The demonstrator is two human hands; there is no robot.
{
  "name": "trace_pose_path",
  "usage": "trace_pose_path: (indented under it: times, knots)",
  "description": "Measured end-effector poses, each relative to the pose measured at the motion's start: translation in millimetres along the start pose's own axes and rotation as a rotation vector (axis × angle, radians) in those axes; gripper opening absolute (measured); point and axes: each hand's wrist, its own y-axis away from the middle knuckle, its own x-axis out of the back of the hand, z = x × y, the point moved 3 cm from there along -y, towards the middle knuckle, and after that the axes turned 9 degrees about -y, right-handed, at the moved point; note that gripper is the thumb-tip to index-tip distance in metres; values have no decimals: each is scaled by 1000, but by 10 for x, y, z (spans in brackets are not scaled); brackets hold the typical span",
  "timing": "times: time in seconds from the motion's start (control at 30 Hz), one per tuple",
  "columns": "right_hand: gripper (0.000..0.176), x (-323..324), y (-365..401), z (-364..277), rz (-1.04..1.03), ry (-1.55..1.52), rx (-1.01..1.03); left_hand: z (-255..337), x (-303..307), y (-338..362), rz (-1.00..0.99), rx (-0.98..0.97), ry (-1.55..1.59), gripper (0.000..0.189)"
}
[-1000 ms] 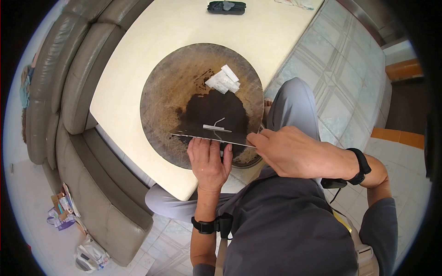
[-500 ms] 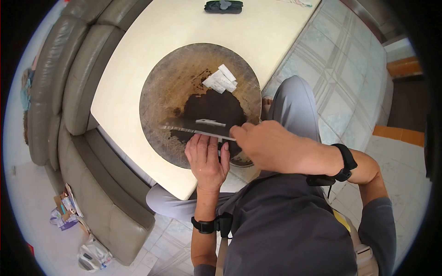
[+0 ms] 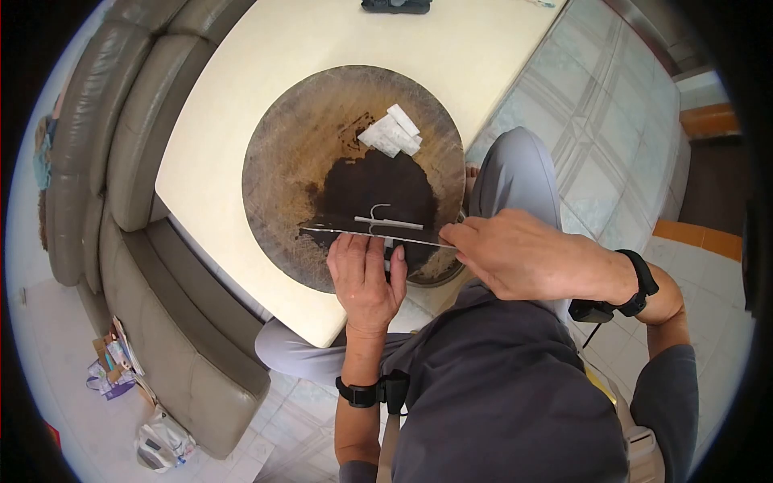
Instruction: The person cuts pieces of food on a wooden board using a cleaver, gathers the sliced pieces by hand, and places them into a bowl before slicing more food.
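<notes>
My right hand [image 3: 523,258] grips the handle of a cleaver [image 3: 362,234], whose blade is seen edge-on across the near part of a round wooden chopping board [image 3: 282,153]. My left hand [image 3: 366,278] lies fingers-down on the board just behind the blade, pressing a small white piece [image 3: 388,242] that shows between the fingertips. A thin white slice [image 3: 388,222] lies right beyond the blade on a dark wet patch [image 3: 374,185]. Several cut white pieces [image 3: 390,133] are heaped at the board's far side.
The board rests on a cream table [image 3: 266,48] with a dark object [image 3: 394,6] at its far edge. A grey sofa [image 3: 121,161] runs along the left. Bags [image 3: 121,374] sit on the tiled floor [image 3: 612,137].
The cleaver swung out to the left over the board, then came back against my left fingertips. The white slice now lies just past the blade. My left hand stayed put.
</notes>
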Motion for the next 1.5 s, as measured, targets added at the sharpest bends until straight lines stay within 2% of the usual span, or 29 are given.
trace_pose_path:
  times: [0.07,0.3,0.37,0.5,0.6,0.67,0.97,1.1,1.17,1.27,1.37,1.5]
  knots:
    - [19,-57,-58,15,-54,41,9,3,4,-3,8,1,-5,29]
    - [15,-167,-293,-46,-19,113,59,18,16,-22,39,-26,-57,28]
    - [17,-135,-278,43,38,8,20,18,12,-23,33,-15,-43,28]
    - [21,-66,-163,43,10,-27,20,30,17,-37,31,-7,-37,28]
    - [12,2,-75,-11,83,-51,34,25,15,-37,28,-8,-40,28]
    - [26,-16,-43,20,-8,-64,-38,19,7,-38,31,-15,-51,30]
    - [28,-72,-18,13,-38,-91,-132,12,-1,-37,42,-14,-38,33]
    - [27,-90,-76,-14,-30,-86,-115,8,10,-36,41,-15,-33,32]
    - [27,-128,-137,-25,26,-25,-38,9,14,-30,38,-11,-34,32]
    - [27,-169,-152,-32,84,1,-34,12,30,-59,38,-11,-32,32]
    - [28,-123,-102,-25,61,-34,-95,12,27,-55,43,-12,-28,32]
    - [29,-83,-17,-61,45,-74,-80,10,20,-48,50,-11,-34,32]
